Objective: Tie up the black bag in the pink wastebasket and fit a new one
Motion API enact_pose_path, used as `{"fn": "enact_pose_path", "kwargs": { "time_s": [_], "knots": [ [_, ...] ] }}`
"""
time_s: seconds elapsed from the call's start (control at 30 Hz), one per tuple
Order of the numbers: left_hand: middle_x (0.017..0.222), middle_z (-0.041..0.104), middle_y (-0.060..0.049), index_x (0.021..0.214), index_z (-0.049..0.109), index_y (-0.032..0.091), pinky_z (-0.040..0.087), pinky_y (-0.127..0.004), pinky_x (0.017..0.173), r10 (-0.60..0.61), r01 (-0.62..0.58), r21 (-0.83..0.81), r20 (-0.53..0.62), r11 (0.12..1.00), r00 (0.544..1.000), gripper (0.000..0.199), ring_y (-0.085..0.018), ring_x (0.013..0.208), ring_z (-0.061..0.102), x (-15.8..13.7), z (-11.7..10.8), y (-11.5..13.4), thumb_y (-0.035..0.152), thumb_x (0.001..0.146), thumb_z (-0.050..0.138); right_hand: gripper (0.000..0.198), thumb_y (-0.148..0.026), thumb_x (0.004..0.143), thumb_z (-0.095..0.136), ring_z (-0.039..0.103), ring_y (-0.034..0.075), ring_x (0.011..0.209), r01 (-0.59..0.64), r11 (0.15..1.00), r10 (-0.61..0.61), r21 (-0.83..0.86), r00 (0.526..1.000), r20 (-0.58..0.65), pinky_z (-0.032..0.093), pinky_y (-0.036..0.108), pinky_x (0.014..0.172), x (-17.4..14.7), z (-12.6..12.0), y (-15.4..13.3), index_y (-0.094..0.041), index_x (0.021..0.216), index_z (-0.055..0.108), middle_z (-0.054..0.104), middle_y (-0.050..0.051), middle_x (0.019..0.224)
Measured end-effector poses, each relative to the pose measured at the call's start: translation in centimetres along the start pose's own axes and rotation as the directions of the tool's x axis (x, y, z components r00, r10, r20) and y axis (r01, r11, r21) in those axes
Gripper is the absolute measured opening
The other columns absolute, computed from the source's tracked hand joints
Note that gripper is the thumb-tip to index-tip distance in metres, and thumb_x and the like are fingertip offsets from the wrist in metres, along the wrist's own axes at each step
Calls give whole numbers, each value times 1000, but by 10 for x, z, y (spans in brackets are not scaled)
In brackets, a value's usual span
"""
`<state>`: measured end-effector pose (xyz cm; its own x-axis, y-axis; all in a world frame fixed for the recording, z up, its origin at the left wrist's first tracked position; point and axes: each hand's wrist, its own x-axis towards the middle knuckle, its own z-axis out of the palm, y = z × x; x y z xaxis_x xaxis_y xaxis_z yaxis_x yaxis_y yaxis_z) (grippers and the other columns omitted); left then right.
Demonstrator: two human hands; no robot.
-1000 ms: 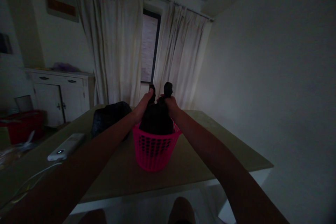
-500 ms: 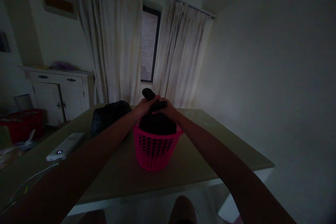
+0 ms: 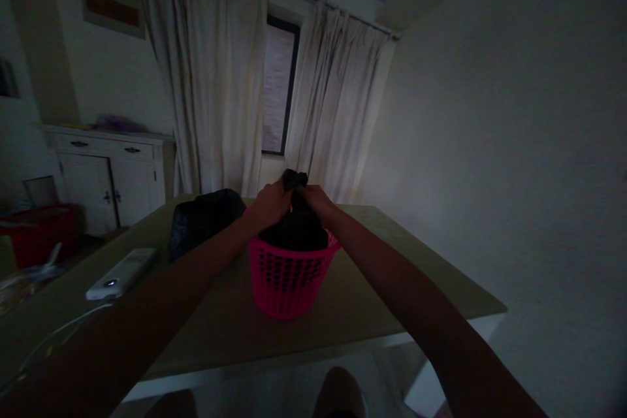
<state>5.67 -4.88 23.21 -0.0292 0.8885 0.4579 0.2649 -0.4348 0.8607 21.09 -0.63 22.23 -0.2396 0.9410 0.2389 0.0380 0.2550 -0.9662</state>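
Note:
A pink perforated plastic basket (image 3: 288, 277) stands on the table (image 3: 372, 287) in front of me. A black plastic bag (image 3: 294, 230) fills it and bulges above the rim. My left hand (image 3: 268, 204) and my right hand (image 3: 316, 201) meet over the basket, both gripping the bag's gathered top, whose dark ends stick up between them. The room is dim and fine detail of the fingers is hard to see.
A second black bag (image 3: 203, 219) lies left of the basket. A white power bank (image 3: 121, 273) with a cable rests at the table's left. A white cabinet (image 3: 110, 176), a red bin (image 3: 39, 232) and curtains (image 3: 225, 78) stand behind. My knees show below the table's near edge.
A second ago my hands held two separate bag ends apart and raised. They came together and crossed; now both grip the bunched top in one spot above the basket.

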Motion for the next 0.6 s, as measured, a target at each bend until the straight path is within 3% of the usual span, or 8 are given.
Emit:
{"fn": "enact_pose_path", "kwargs": {
  "time_s": [0.1,0.17,0.23,0.33,0.43,0.5,0.6],
  "knots": [
    [87,70,-7,119,78,27,49,-42,99,241,-248,407,69,879,968,41,-36,99,74,-13,-4,9,9,83,74,11,-21,81,76,58,12,66,59,998,-60,-19,995,-84,46,23,64,1,2,-1,-16,74,70,70,0,72],
    [110,70,-12,118,77,25,50,-44,100,305,-321,495,115,807,945,34,-34,99,74,-16,-7,11,11,88,68,6,-14,77,75,56,11,65,87,993,-92,-83,994,-64,43,22,63,-3,3,-6,-15,72,71,69,-1,70],
    [116,69,-15,111,77,21,52,-43,96,342,-342,533,103,774,934,22,-34,97,73,-12,-11,9,17,94,62,8,-15,77,75,52,10,61,52,994,-52,-94,999,1,39,22,59,-10,2,-13,-14,70,71,66,-1,65],
    [89,71,-12,93,77,21,50,-39,87,329,-302,483,32,822,944,14,-35,90,71,-1,-17,2,23,96,64,15,-28,82,73,54,12,59,-99,993,87,66,983,164,44,23,59,-24,0,-25,-15,75,71,65,0,65],
    [70,67,-9,72,74,22,44,-34,72,249,-225,350,-25,910,968,24,-30,77,69,7,-20,-1,32,94,70,19,-22,72,78,68,16,71,-151,985,112,87,932,344,55,26,72,-34,-4,-30,-15,89,75,74,2,78],
    [61,64,-7,61,69,21,37,-32,62,188,-169,268,-48,949,981,39,-26,67,66,8,-18,0,41,95,72,32,-11,63,76,71,17,75,-76,996,54,48,935,350,57,27,75,-37,-4,-26,-15,95,77,77,3,82],
    [50,57,-4,50,60,21,31,-31,54,90,-80,145,-68,986,994,53,-21,54,58,5,-12,4,46,96,71,32,-8,61,72,68,16,70,21,998,-35,57,969,246,55,26,71,-38,-1,-19,-16,92,77,76,1,79]
  ]
}}
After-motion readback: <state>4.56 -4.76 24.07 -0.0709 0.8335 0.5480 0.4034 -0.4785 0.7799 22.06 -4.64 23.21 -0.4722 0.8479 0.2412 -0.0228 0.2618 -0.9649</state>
